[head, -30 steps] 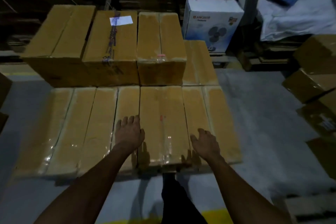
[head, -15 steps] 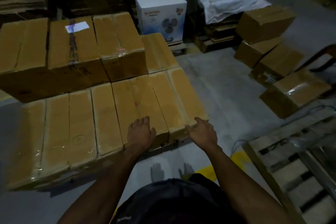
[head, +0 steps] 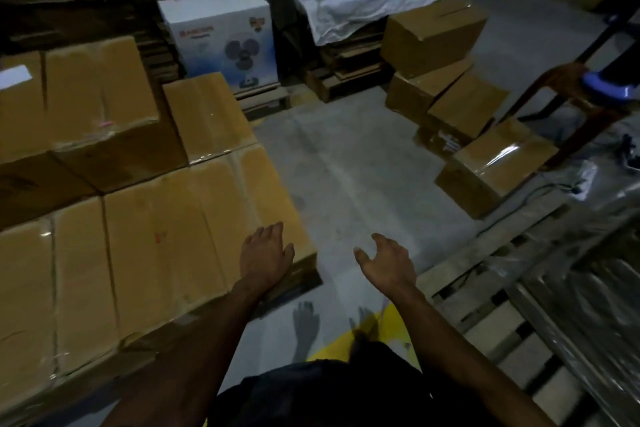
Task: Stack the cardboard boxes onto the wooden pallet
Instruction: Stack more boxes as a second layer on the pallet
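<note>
Head view: left hand is laid flat, fingers straight, on the near corner of the stacked cardboard boxes. Right hand is held over the floor, fingers spread, grasping nothing. Loose boxes lie beyond its fingers, well apart.

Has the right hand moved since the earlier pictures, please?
Yes. The right hand has come off the near corner box, where it rested earlier, and now hangs open over the floor to the box's right.
</note>
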`<state>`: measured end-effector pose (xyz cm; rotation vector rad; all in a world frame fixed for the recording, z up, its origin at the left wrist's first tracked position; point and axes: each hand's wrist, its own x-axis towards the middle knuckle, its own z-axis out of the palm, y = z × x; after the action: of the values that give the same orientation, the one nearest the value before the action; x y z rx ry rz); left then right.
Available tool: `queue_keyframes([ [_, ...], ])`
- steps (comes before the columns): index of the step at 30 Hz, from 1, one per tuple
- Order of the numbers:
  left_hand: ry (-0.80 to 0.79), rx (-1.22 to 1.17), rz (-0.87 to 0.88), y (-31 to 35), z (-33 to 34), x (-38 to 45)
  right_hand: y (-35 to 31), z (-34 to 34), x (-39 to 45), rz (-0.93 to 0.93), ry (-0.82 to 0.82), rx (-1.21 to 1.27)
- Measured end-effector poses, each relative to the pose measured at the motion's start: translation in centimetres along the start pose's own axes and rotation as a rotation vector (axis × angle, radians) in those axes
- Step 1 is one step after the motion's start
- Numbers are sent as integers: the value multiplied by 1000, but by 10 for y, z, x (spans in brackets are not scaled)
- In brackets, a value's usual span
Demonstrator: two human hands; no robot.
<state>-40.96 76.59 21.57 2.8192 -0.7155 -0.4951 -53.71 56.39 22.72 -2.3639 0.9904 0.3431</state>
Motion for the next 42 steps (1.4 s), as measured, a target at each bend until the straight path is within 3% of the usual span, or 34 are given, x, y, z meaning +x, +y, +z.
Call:
queue_keyframes([
  [10, 75, -120, 75, 165, -39, 140, 76, -141, 125, 67, 76, 45],
  [24, -9, -185, 122, 268, -53, 460, 69, -260, 416, 143, 20, 1],
  [31, 12, -77, 205, 331, -110, 621, 51, -332, 541, 175, 47, -2],
  [42, -46, 120, 247, 428, -126, 861, 70, -420, 794, 221, 11, 102],
])
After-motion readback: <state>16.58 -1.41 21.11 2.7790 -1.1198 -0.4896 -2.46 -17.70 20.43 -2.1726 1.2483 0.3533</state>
